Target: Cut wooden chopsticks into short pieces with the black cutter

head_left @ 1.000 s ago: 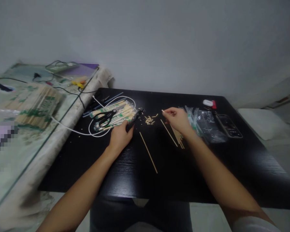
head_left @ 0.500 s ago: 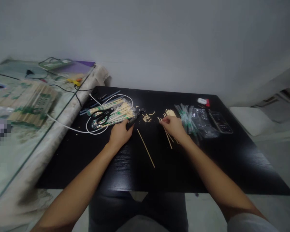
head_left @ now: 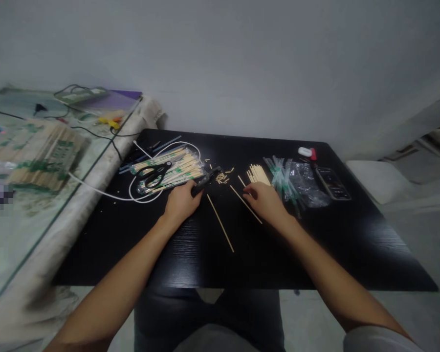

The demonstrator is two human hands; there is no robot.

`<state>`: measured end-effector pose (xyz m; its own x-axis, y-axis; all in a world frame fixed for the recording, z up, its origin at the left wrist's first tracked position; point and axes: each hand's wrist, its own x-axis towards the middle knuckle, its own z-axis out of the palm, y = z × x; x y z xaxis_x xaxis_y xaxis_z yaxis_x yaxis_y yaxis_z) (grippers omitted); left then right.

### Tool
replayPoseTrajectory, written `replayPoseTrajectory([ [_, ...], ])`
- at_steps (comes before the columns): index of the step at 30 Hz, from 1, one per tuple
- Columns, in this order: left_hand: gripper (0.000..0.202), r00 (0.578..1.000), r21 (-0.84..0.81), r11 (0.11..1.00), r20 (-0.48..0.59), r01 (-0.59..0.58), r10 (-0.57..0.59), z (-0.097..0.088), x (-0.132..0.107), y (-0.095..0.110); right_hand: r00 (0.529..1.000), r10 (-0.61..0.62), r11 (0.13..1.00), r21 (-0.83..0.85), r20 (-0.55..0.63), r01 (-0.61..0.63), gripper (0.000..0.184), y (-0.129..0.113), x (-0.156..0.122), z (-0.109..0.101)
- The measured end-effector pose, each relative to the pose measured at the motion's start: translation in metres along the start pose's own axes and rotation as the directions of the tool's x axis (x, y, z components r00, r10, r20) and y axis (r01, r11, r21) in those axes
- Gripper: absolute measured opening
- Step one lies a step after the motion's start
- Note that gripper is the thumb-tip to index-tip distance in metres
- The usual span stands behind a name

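My left hand (head_left: 181, 201) rests on the black table (head_left: 352, 244) with its fingers closed round the handle of a black cutting tool (head_left: 204, 180). My right hand (head_left: 264, 201) lies to the right, fingers curled down onto a thin wooden stick (head_left: 246, 204) that lies flat on the table. Another long stick (head_left: 220, 222) lies between my two hands. A bunch of bare sticks (head_left: 257, 173) sits just beyond my right hand. Small cut wooden bits (head_left: 222, 177) are scattered by the tool's tip.
Wrapped chopstick packs (head_left: 172, 171) with black scissors (head_left: 154, 173) on top lie inside a loop of white cable (head_left: 132, 193). Empty clear wrappers (head_left: 297, 180), a phone (head_left: 333, 183) and a small white object (head_left: 305, 152) sit at the right. A glass-topped side table (head_left: 40, 161) stands at the left.
My right hand came down from a raised pinch on a stick and moved toward me; the stick now lies flat under its fingers. My left hand stayed on the tool.
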<state>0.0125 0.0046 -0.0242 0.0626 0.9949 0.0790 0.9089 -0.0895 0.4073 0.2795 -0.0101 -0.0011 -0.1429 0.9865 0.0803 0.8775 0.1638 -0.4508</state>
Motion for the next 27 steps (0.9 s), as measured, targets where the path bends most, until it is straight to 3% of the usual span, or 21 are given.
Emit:
replayPoseTrajectory([
  [6, 0.030, 1.000, -0.022, 1.000, -0.010, -0.003, 0.003, 0.003, 0.000, 0.000, 0.967, -0.152, 0.980, 0.155, 0.205, 0.121, 0.023, -0.054, -0.031, 0.027],
  [12, 0.028, 0.999, -0.076, 0.997, -0.052, -0.002, -0.002, 0.004, 0.002, -0.004, 0.923, -0.015, 0.989, -0.131, 0.384, 0.070, 0.025, -0.091, -0.030, 0.039],
  [16, 0.025, 0.998, -0.115, 0.993, -0.070, -0.008, 0.000, 0.003, 0.002, -0.004, 0.909, -0.001, 0.971, -0.216, 0.417, 0.100, 0.025, -0.095, -0.027, 0.034],
  [22, 0.023, 0.996, -0.151, 0.988, -0.080, -0.039, 0.028, 0.005, 0.002, -0.003, 0.885, -0.072, 0.962, -0.203, 0.459, 0.183, 0.024, -0.086, -0.026, 0.025],
  [24, 0.022, 0.996, -0.164, 0.985, -0.074, -0.051, 0.040, 0.005, 0.002, -0.003, 0.856, -0.177, 0.958, -0.115, 0.485, 0.263, 0.026, -0.077, -0.025, 0.021],
  [27, 0.021, 0.997, -0.175, 0.983, -0.072, -0.048, 0.036, 0.005, 0.002, -0.003, 0.770, -0.396, 0.906, 0.076, 0.500, 0.417, 0.036, -0.061, -0.025, 0.016],
])
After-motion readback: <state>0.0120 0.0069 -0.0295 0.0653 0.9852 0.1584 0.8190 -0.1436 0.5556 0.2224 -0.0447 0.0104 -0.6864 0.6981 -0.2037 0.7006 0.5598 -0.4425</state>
